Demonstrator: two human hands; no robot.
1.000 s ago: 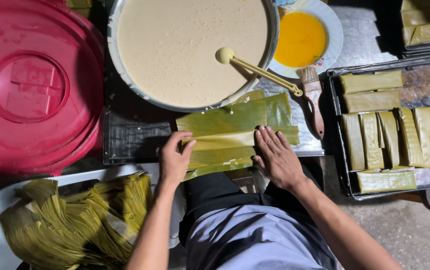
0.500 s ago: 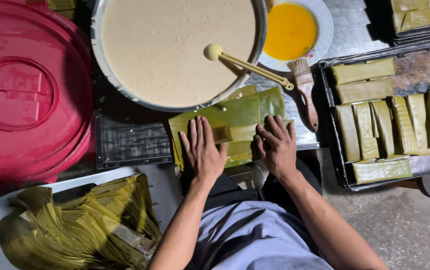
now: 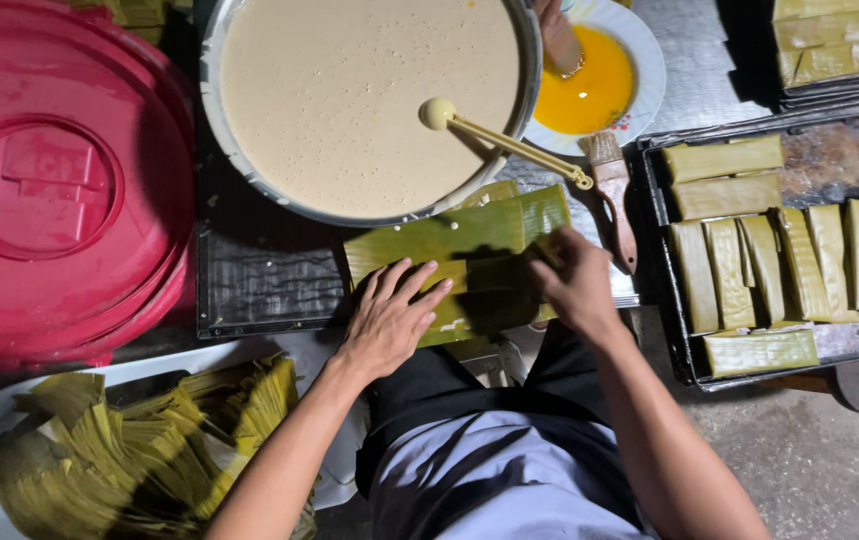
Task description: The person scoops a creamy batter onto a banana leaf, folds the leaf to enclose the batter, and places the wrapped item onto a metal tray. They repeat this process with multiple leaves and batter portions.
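Far left, red lid (image 3: 50, 190); lower left, folded leaves (image 3: 140, 450). At centre, left hand (image 3: 390, 320) flat and released on the leaf (image 3: 450, 245), below the batter bowl (image 3: 370, 100). Right hand (image 3: 575, 285) pinching its right edge; likely risks: tearing along the grain, or knocking the ladle (image 3: 505, 140) and brush (image 3: 615, 195).
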